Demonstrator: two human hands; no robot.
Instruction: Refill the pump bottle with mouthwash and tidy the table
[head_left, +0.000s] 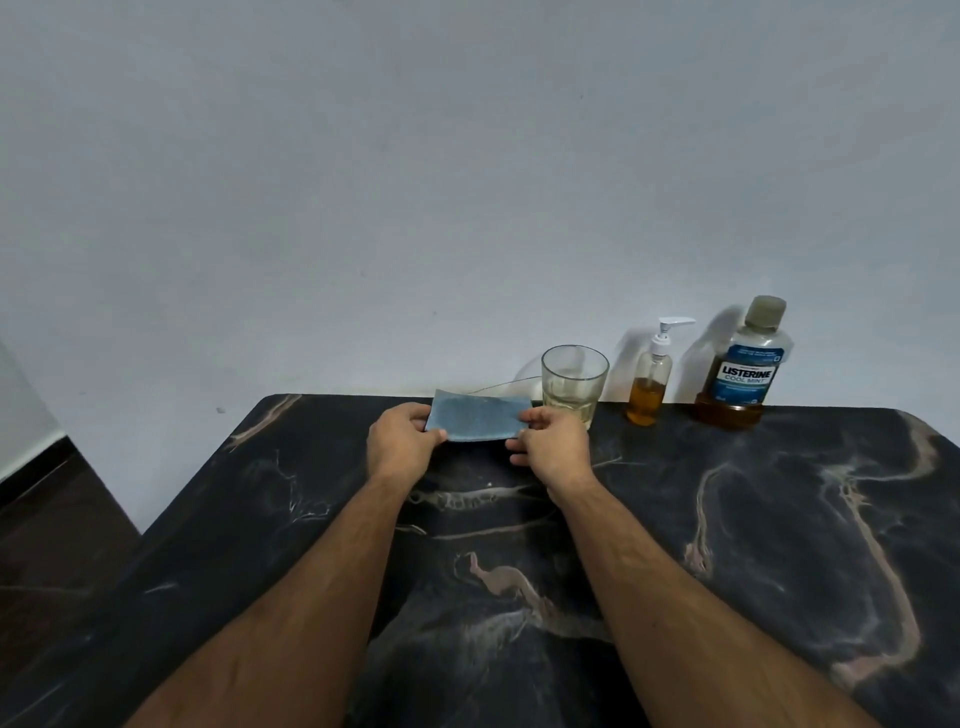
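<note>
Head view: both hands, left (402, 441) and right (553, 447), pinch blue cloth (475, 418) beside glass (574, 382); tidying step, judged; next, lay it flat on tabletop (779, 519)

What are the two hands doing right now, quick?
Left hand: closed on the left end of the blue cloth.
Right hand: closed on the cloth's right end.

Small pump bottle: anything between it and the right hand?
Yes. The clear drinking glass stands between the right hand and the small clear pump bottle with amber liquid, at the table's back edge. That hand and the left hand also hold a folded blue cloth.
</note>
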